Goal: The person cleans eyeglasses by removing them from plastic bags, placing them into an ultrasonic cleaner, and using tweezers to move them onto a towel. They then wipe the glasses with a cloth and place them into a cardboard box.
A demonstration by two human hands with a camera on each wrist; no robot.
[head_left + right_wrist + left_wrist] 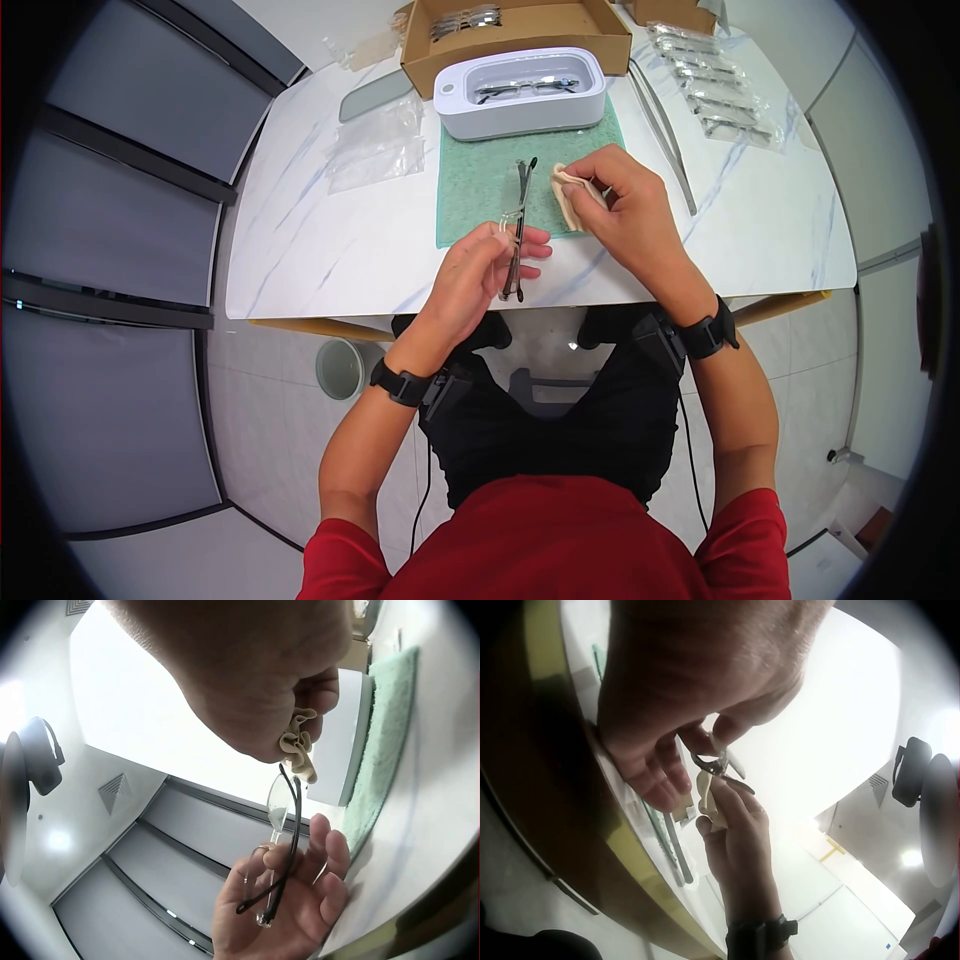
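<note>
My left hand [472, 272] pinches a pair of eyeglasses [521, 200] at one lens, over the front of the table. In the right wrist view the eyeglasses [279, 806] show clear lenses and dark temples, and the left hand's [292, 900] other fingers are spread behind them. My right hand [630, 207] grips a folded beige cloth [566, 197] between thumb and fingers, just right of the eyeglasses. Bunched folds of the cloth [300, 746] stick out close above one end of the frame. A green towel [470, 190] lies beneath both.
A white ultrasonic cleaner [520, 122] with eyeglasses in its basin stands on the towel. Behind it is a cardboard box [615, 50] holding more eyeglasses. Bagged eyeglasses [720, 95] lie at right, clear plastic bags [375, 150] at left. A bin [345, 370] stands on the floor.
</note>
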